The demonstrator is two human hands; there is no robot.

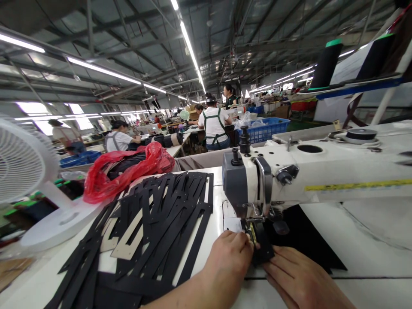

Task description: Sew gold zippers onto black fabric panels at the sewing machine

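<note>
black strip (264, 250) just below sewing machine (246, 180), on white desk (370, 253). left hand (230, 259) curled at strip's left, grip hidden, can't tell if pinching. right hand (299, 274) on its near right corner, upper digits together, thumb unseen. risk: left hand slipping under the needle, or uneven pressure skewing strip. cut black pieces (180, 210) heaped left

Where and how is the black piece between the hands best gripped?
The black piece is probably best held by its near edge, from the person's side: the sewing machine head overhangs its far end, while the near end lies exposed and the right hand touches its right corner.
</note>
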